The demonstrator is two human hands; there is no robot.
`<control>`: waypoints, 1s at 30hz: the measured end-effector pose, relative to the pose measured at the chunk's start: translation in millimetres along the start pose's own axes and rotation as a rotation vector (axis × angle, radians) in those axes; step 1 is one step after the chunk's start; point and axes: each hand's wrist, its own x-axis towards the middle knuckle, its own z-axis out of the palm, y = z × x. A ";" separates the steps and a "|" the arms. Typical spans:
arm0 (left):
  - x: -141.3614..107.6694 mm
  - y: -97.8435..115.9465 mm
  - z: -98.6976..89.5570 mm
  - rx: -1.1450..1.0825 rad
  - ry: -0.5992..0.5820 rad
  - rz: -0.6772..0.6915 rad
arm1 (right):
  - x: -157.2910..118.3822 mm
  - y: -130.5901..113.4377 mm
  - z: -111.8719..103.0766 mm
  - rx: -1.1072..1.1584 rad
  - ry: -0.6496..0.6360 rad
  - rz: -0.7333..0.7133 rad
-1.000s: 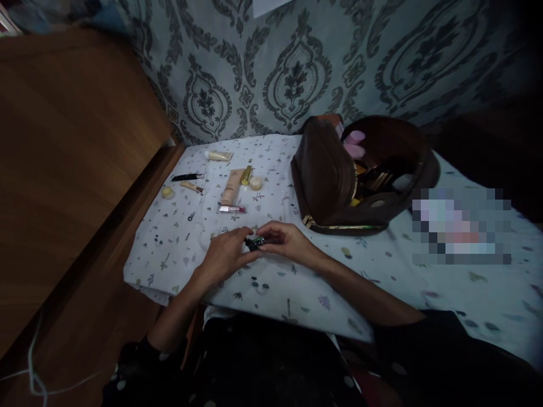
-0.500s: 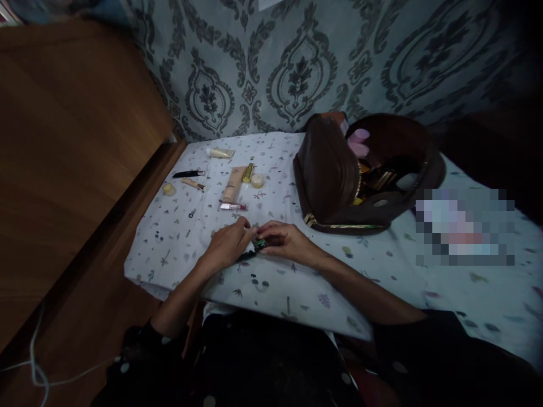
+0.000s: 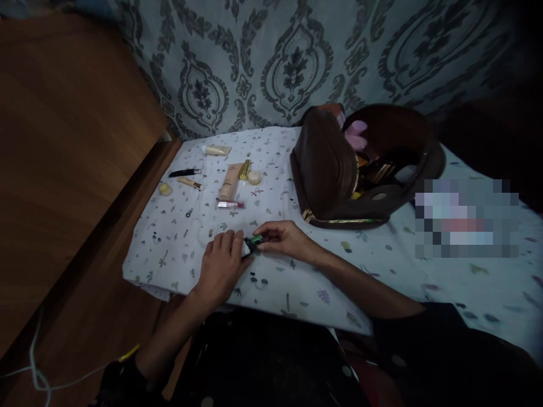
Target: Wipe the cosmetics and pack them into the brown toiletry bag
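Small green-and-black cylindrical item (image 3: 255, 240) sits between both hands, near the front edge of the white, print-covered counter (image 3: 292, 288). Leftmost I see a round pale-yellow pot (image 3: 164, 189), then a slim black stick (image 3: 182, 173). The left hand (image 3: 221, 261) has its fingers curled round the item's dark end; beyond lies a peach squeeze tube (image 3: 229, 182). The right hand (image 3: 286, 240) pinches the green end in its fingers, near an open brown bag (image 3: 326, 164).
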 end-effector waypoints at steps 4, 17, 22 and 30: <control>1.1 6.0 4.5 0.040 -0.065 -0.043 | -1.5 -5.6 2.0 0.005 0.003 -0.011; 3.5 -18.0 -16.8 -0.270 -0.257 -0.046 | -4.7 -10.8 2.5 -0.005 0.003 -0.139; -8.4 -31.3 -14.1 -0.358 -0.236 -0.019 | -6.1 -17.5 -0.1 -0.043 -0.036 -0.206; -16.3 -48.3 -12.1 -0.615 -0.180 -0.008 | -8.8 -27.9 -2.1 -0.023 0.036 -0.160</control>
